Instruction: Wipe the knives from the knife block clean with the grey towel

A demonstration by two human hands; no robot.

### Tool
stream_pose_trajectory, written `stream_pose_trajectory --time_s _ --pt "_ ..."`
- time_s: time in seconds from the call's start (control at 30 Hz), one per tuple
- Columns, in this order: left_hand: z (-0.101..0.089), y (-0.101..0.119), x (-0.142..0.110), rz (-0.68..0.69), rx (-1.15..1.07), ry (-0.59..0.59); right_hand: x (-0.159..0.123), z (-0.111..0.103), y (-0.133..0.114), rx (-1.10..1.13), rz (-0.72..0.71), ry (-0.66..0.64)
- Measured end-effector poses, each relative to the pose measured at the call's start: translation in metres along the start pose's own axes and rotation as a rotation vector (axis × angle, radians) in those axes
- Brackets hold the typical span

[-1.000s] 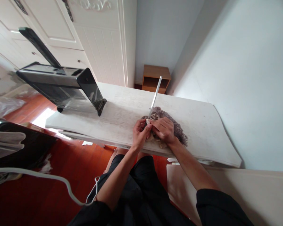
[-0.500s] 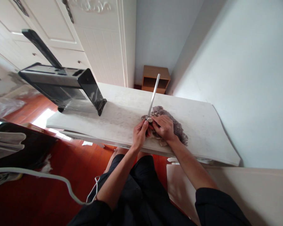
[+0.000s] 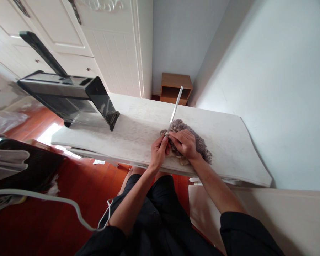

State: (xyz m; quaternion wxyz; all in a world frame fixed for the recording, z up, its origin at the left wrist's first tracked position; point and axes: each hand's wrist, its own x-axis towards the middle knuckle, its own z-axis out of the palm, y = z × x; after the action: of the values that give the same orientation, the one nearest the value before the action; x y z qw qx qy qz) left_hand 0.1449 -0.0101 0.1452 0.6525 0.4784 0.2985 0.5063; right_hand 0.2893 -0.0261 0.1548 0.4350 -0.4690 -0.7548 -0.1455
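A thin silvery metal rod slants up and away from between my hands. My left hand is closed round its lower end, thumb on top. Close against it, my right hand pinches with thumb and fingertips at the foot of the rod. A small pale bit shows between the fingertips; what it is I cannot make out. Beneath and beside my right hand lies a crumpled, fluffy grey-brown cloth. Both hands are over the front part of a long white board.
A black and grey frame with an upright handle stands on the board's left end. White cabinets rise behind, with a small wooden nightstand past the far edge. A wall borders the right. A white cable hangs at lower left.
The rod's tip has shifted slightly right and down. My right fingertips have moved a little left over the rod's base, covering more of the pale bit there.
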Motion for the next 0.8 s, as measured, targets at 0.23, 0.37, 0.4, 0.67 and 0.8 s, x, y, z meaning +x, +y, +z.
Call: stream_pose_trajectory --time_s 0.23,0.37,0.4,0.67,0.8 --pt "-0.0005 -0.0018 -0.0002 0.003 0.007 -0.010 -0.0003 -0.0051 -0.0010 -0.029 -0.147 -0.027" --pt "-0.0009 -0.0001 -0.0003 -0.003 -0.025 -0.014 -0.0006 -0.0037 -0.0019 -0.045 -0.126 -0.006" --pt "-0.0011 0.0000 -0.0003 -0.004 -0.030 -0.015 -0.0003 -0.0037 -0.0020 -0.051 -0.120 0.000" --pt "-0.0058 -0.0060 -0.0003 -0.001 -0.026 -0.041 0.0039 -0.0091 -0.0048 -0.132 -0.160 0.012" --pt "-0.0071 -0.0062 -0.0011 -0.021 -0.048 -0.082 0.0013 -0.0083 -0.0043 -0.157 -0.163 -0.011"
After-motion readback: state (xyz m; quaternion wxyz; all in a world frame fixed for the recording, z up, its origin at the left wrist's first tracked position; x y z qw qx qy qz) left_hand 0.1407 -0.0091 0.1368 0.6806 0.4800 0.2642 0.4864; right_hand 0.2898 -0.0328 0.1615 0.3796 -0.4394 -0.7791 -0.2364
